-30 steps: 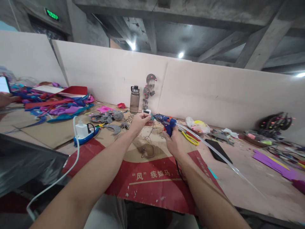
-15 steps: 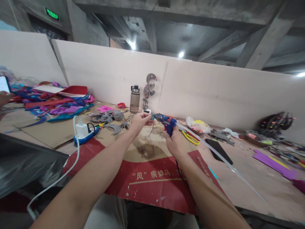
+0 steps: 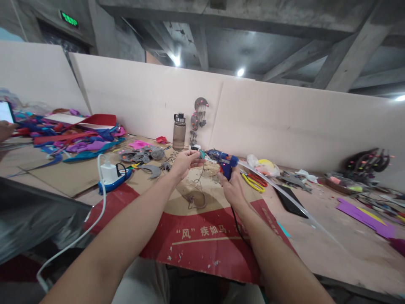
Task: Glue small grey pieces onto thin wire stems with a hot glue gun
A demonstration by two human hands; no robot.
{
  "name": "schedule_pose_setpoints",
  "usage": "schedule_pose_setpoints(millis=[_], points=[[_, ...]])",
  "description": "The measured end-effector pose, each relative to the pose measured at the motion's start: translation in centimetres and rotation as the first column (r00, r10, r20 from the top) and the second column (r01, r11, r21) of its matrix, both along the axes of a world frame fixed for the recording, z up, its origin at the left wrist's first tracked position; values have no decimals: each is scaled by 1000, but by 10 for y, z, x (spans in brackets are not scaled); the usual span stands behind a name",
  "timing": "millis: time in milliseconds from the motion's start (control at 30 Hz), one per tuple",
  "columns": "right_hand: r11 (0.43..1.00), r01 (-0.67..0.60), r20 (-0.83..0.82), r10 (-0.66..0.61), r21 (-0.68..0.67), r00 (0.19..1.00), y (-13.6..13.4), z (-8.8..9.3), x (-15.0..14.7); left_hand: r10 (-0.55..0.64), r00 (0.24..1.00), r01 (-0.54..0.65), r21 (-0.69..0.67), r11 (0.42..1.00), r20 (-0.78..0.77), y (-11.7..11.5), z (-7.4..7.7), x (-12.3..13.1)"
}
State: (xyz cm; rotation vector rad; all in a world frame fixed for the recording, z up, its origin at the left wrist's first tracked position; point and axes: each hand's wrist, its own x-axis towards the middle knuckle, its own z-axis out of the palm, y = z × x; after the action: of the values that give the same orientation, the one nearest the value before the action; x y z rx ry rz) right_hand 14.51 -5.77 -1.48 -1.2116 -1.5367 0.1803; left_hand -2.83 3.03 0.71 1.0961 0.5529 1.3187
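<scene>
My right hand (image 3: pixel 232 185) grips a blue hot glue gun (image 3: pixel 228 164), its nozzle pointing left and a long clear glue stick (image 3: pixel 284 193) trailing from its back. The fingers of my left hand (image 3: pixel 187 164) pinch a small teal piece (image 3: pixel 202 155) in front of the nozzle; its exact kind is too small to tell. From that piece a thin cord (image 3: pixel 202 185) hangs down and loops on the cardboard sheet (image 3: pixel 215 249). The nozzle and the teal piece are slightly apart.
A water bottle (image 3: pixel 179 133) and a grey crescent ornament (image 3: pixel 200 114) stand by the white partition. Yellow-handled pliers (image 3: pixel 253 183) and a black phone (image 3: pixel 289 202) lie at right. A blue power strip (image 3: pixel 115 180) and colourful felt scraps (image 3: pixel 82 137) are at left, near another person's hand (image 3: pixel 5 130).
The glue gun in my right hand has drawn a little to the right, away from the teal piece. My left hand stays nearly in place, with the teal piece now more visible.
</scene>
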Motion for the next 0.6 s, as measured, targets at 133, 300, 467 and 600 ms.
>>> schedule_pose_setpoints(millis=[133, 300, 467, 600], points=[[1000, -5, 61, 4, 12, 998, -4, 4, -2, 4, 1000, -4, 4, 1000, -17, -3, 1, 1], [1000, 28, 104, -27, -4, 994, -4, 4, -4, 23, 999, -22, 20, 1000, -36, -5, 2, 3], [998, 54, 111, -52, -17, 992, -3, 4, -3, 75, 996, -73, 39, 997, -47, -5, 3, 4], [994, 102, 110, -96, -49, 989, -5, 6, -4, 84, 995, -81, 59, 995, -57, -2, -1, 4]])
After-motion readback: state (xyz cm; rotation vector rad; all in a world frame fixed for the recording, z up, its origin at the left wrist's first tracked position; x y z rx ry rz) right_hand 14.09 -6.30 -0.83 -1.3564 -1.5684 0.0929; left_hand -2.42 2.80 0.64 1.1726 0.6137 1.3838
